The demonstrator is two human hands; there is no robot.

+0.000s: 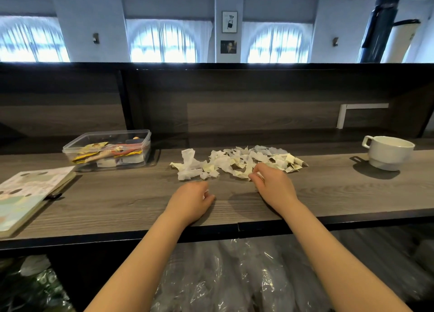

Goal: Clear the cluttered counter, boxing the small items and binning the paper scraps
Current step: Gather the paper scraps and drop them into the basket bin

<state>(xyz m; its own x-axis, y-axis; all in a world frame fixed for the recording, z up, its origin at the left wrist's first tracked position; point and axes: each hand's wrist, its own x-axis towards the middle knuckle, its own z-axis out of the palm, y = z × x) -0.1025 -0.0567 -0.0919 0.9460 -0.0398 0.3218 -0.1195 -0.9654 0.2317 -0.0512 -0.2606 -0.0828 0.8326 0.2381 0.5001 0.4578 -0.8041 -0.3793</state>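
A heap of torn white and pale yellow paper scraps [237, 162] lies across the middle of the dark wood counter [117, 201]. My right hand [272, 187] rests at the heap's near edge, thumb and fingers pinching a scrap. My left hand [191, 200] lies curled on the counter just in front of the heap, with a bit of white paper showing between its fingers. A clear plastic box [108, 150] with sachets and other small items inside stands to the left, lid off.
An illustrated book [28, 196] lies at the counter's left end, a dark pen beside it. A white cup [387, 153] stands at the right. Below the counter's front edge hangs a bin lined with clear plastic [234, 276]. A raised dark wall backs the counter.
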